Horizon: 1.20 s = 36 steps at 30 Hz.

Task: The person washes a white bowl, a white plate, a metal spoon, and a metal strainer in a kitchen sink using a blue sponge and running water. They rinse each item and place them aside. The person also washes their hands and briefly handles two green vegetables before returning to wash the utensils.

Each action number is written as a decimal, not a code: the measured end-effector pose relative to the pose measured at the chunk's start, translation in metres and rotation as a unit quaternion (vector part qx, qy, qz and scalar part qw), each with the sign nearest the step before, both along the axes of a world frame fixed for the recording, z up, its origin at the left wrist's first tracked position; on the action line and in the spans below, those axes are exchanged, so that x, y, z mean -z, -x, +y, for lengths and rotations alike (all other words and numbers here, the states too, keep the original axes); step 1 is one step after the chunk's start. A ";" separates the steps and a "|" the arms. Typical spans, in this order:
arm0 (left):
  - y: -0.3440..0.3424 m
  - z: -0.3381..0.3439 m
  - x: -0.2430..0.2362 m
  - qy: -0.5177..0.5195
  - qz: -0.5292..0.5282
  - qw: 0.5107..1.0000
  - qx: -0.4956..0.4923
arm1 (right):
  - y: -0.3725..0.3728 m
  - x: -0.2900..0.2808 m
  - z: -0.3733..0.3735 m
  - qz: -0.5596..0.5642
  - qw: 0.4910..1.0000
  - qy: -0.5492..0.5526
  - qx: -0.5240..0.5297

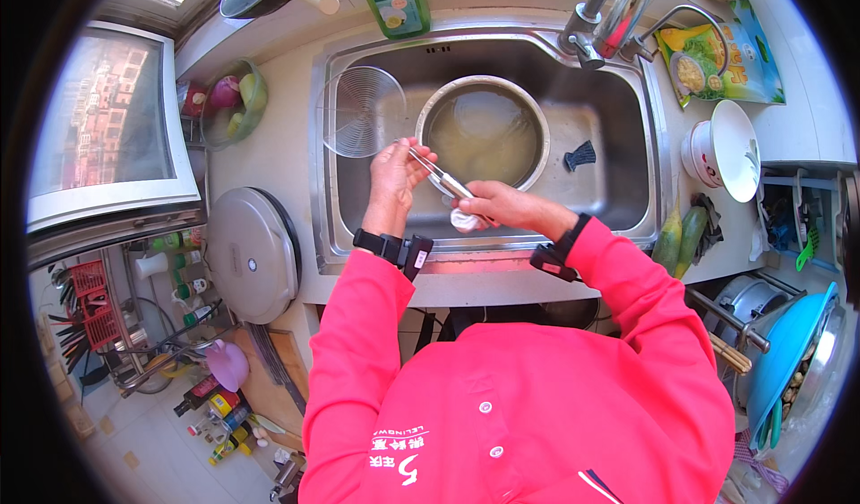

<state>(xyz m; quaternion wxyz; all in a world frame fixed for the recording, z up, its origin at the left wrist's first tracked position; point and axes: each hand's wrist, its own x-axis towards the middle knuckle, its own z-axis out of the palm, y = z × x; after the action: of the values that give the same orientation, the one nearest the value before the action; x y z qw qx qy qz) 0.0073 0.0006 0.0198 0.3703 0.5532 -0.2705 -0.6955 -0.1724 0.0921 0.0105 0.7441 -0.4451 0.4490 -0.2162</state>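
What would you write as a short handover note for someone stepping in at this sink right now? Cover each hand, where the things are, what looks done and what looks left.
Left hand: holds one end of the metal utensils above the sink.
Right hand: grips a white cloth pressed around the lower end of the utensils.
Things: a metal pot with cloudy water sits in the sink; a clear round lid leans at the sink's left side; the tap is above.
Done: cannot tell how far the wiping has got.
Left: likely the utensils need finishing; pot and lid are in the sink.
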 end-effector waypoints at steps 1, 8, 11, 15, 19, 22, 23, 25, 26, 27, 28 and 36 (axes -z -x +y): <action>0.001 -0.002 -0.001 -0.001 -0.007 1.000 -0.009 | 0.007 0.000 0.006 0.005 1.000 0.016 -0.011; 0.006 -0.001 -0.004 0.049 -0.084 0.993 -0.063 | 0.040 -0.015 0.007 0.369 0.894 0.252 -0.009; 0.014 0.002 0.001 0.044 -0.080 0.991 -0.099 | 0.011 -0.012 -0.005 0.406 0.831 0.362 0.118; 0.029 0.010 0.011 0.032 -0.049 0.987 -0.153 | -0.046 0.001 -0.006 0.509 0.708 0.482 0.082; 0.027 0.013 0.012 -0.009 -0.006 0.979 -0.203 | -0.044 0.009 -0.004 0.588 0.626 0.510 0.042; 0.017 0.010 0.005 -0.026 0.014 0.975 -0.221 | -0.014 0.011 -0.004 0.571 0.634 0.519 0.041; 0.014 0.008 0.002 -0.019 0.017 0.975 -0.223 | -0.005 0.012 -0.003 0.563 0.638 0.524 0.037; 0.010 0.007 -0.002 -0.003 0.021 0.976 -0.214 | 0.010 0.012 0.002 0.540 0.673 0.504 0.038; 0.009 0.007 -0.004 0.008 0.022 0.979 -0.204 | 0.015 0.012 0.004 0.517 0.698 0.495 0.038; 0.008 0.007 -0.006 0.020 0.023 0.981 -0.194 | 0.020 0.011 0.006 0.502 0.722 0.474 0.038; 0.009 0.008 -0.007 0.020 0.022 0.981 -0.194 | 0.024 0.009 0.008 0.476 0.756 0.449 0.035; 0.012 0.012 -0.016 0.078 0.029 0.984 -0.157 | 0.021 -0.018 0.004 0.270 0.937 0.211 0.065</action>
<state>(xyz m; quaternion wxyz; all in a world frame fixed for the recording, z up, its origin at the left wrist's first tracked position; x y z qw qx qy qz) -0.0043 0.0122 0.0361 0.5246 0.5384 -0.2226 -0.6209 -0.1933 0.0958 0.0281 0.4681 -0.6036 0.6050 -0.2251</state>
